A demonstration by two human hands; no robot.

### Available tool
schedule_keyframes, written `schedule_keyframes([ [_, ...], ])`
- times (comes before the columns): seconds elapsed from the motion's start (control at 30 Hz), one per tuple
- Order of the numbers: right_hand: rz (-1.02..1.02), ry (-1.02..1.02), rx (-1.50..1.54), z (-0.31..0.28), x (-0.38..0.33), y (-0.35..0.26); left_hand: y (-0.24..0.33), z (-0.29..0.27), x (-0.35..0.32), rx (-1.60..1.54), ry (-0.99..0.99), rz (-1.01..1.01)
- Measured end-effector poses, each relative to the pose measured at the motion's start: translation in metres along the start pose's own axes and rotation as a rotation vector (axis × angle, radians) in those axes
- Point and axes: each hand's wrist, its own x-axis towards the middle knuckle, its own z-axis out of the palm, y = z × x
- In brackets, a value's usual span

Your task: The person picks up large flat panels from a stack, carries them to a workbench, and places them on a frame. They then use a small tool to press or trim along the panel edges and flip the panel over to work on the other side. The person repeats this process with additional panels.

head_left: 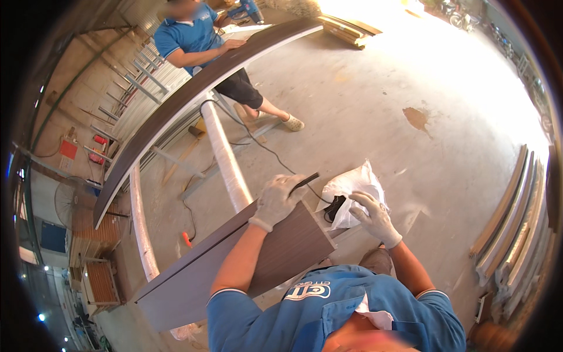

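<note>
In front of me a dark brown wood-look panel (296,237) lies slantwise across wrapped supports. My left hand (275,200), in a pale work glove, is over its upper end, closed around a short dark strip (304,183) whose tip sticks out past the fingers. Whether that strip joins the panel's long edge is hidden by the glove. Gloved too, my right hand (375,218) is raised to the right of the panel with its fingers apart and holding nothing. Just beyond it on the floor sits a white sack (358,185), with a black object (334,208) at its side.
Farther off, a long dark board (205,82) spans the wrapped bars (224,149). A co-worker in a blue shirt (196,38) stands behind it near a blue power tool (249,10). A black cable (264,146) trails over the floor. Long profiles (516,217) are stacked at right.
</note>
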Motion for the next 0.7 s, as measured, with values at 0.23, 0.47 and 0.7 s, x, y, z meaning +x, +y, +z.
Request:
schedule_keyframes([
  [0.23, 0.287, -0.191, -0.502, -0.141, -0.059, 0.170, 0.001, 0.027, 0.040, 0.011, -0.038, -0.412],
  [0.47, 0.703, -0.224, -0.651, -0.317, -0.119, 0.257, -0.033, 0.031, 0.054, 0.132, -0.413, -0.804],
  [0.7, 0.853, -0.034, -0.549, -0.409, -0.101, 0.293, -0.022, 0.114, 0.158, 0.746, -1.304, -0.744],
])
